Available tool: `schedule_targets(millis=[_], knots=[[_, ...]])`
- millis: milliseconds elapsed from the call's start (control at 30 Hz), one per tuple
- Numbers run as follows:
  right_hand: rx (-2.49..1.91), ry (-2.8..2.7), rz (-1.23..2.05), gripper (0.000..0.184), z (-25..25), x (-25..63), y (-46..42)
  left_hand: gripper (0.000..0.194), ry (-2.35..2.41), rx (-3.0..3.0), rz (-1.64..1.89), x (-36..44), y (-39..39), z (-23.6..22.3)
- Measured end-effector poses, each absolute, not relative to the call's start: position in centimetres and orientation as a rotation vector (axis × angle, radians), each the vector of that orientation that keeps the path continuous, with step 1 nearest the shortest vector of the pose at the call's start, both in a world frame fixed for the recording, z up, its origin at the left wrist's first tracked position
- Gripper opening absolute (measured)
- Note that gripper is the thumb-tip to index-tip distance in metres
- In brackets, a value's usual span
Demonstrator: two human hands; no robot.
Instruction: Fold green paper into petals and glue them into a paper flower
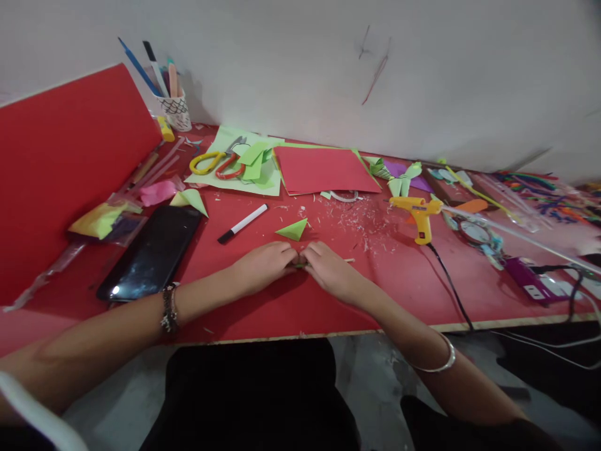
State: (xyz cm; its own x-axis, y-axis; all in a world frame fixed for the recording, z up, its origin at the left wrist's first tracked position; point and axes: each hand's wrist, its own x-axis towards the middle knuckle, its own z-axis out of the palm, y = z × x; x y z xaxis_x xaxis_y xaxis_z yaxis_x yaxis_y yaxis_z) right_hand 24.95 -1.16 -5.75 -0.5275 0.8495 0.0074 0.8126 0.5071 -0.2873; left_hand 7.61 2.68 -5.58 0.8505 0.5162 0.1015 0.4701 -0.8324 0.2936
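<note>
The left hand (263, 268) and the right hand (334, 273) meet above the red desk (282, 316), near its front edge. The fingers of both have in their grip a small green piece (299, 265), mostly hidden, perhaps folded paper. Just beyond the hands lies a green paper triangle (293, 230). A white marker (245, 222) is at its left, a yellow glue gun (420, 218) farther right.

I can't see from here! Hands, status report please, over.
Left hand, right hand together, holding small green piece, mostly hidden. Paper triangle just beyond. Marker off left, clear of hands.
</note>
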Motion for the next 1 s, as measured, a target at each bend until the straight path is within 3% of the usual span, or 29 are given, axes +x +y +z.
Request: schedule_targets(millis=[200, 467, 667, 1000], knots=[[-1.434, -2.588, 0.298, 0.012, -6.1, 24.8, -1.6, 0.023, 0.829, 2.872, 0.027, 8.0, 2.8, -5.1], [-1.397, -2.491, 0.479, 0.011, -5.9, 25.0, -1.4, 0.034, 0.696, 3.129, 0.244, 7.2, 2.3, -5.7], [-1.37, -2.414, 0.574, 0.01, -5.6, 24.9, -1.1, 0.023, 0.851, 3.172, 0.038, 7.0, 2.2, -5.6], [-1.304, -2.583, 0.212, 0.018, -4.3, 24.9, -1.2, 0.033, 0.918, 2.889, -0.006, 6.6, 2.9, -3.5]])
